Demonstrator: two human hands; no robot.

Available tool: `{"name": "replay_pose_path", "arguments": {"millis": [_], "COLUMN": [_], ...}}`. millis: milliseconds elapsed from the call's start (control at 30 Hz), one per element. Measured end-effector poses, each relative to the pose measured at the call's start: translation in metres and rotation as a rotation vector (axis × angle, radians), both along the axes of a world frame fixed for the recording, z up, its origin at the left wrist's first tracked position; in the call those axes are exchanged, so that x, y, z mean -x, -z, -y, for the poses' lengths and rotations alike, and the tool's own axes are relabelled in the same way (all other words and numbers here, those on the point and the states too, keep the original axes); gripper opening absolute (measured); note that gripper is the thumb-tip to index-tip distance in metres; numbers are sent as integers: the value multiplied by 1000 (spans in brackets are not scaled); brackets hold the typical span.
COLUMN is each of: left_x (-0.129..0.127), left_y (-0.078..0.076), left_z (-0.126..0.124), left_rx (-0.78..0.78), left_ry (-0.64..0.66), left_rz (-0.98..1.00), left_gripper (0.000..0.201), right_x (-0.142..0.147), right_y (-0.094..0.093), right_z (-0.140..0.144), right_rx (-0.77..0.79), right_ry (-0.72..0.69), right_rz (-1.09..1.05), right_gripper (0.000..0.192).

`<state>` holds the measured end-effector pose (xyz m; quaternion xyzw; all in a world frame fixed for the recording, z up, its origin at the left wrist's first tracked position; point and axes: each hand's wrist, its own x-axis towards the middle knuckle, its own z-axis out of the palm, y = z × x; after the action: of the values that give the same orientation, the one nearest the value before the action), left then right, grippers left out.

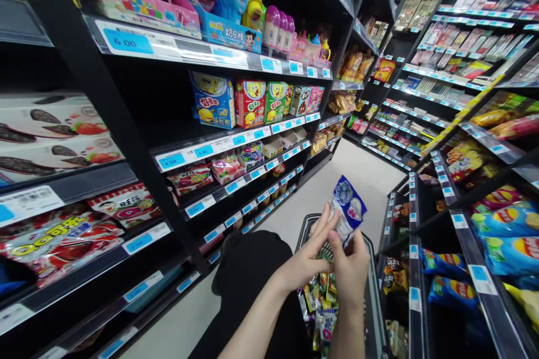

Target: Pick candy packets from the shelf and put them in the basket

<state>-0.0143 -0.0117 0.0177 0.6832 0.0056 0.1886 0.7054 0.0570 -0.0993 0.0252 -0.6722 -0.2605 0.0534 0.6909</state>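
Holding: both hands grip one small blue-and-white glossy plastic snack packet (346, 210) above a dark wire shopping basket (374, 297).
Left hand (309, 255): fingers extended and pressed against the packet's left side, thumb underneath; closed on the packet.
Right hand (350, 269): fingers curled around the packet's lower edge, pinching it from below.
Packet position: tilted, upper end toward the aisle, just above the basket's rim, between the two shelf rows.
Basket contents: assorted coloured snack packs (322, 297), partly hidden by the forearms.
Left shelving: black shelf unit (138, 140) carrying boxed sweets, with blue price labels (128, 41) along each edge.
Right shelving: black shelf rack (463, 235) holding blue crisp bags (505, 235).
Floor: pale aisle floor (362, 171) running ahead.
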Motion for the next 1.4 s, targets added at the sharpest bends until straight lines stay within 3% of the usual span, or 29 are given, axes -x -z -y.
{"name": "replay_pose_path", "arguments": {"millis": [67, 133, 200, 300, 367, 533, 800, 1033, 1133, 1167, 1267, 1400], "left_x": [0, -3, -6, -8, -7, -4, -5, -7, -9, -10, -10, -5], "left_y": [-2, -2, 0, 1, 0, -8, -7, -2, 3, 6, 14, 27], "left_z": [-1, -2, -4, -6, -6, -7, -7, -6, -2, -2, 0, 1], "left_rx": [-64, -34, 74, 291, 390, 412, 320, -45, -208, -282, -522, -793], "left_ry": [-107, -290, -418, -304, -176, -128, -202, -265, -333, -374, -451, -279], "left_rz": [36, 97, 120, 71, 38, 6, -37, -251, -365, -419, -611, -797], "left_gripper": [65, 44, 42, 58, 51, 35, 36, 45, 35, 35, 46, 40], "right_x": [-4, -9, -12, -14, -15, -16, -17, -22, -43, -53, -85, -96], "right_y": [4, 7, 8, 8, 9, 10, 7, 12, 34, 47, 98, 170], "right_z": [1, 5, 8, 13, 14, 17, 15, 12, 13, 14, 22, 64], "right_rx": [-131, -273, -348, -368, -361, -214, -151, -58, 148, 298, 537, 873], "right_ry": [68, 65, -13, -130, -152, -115, -52, 18, 86, 90, 142, 149], "right_rz": [-101, -202, -296, -419, -444, -316, -249, -145, -39, -20, -126, -312], "right_gripper": [43, 43, 48, 52, 55, 73, 72, 67, 64, 61, 50, 18]}}
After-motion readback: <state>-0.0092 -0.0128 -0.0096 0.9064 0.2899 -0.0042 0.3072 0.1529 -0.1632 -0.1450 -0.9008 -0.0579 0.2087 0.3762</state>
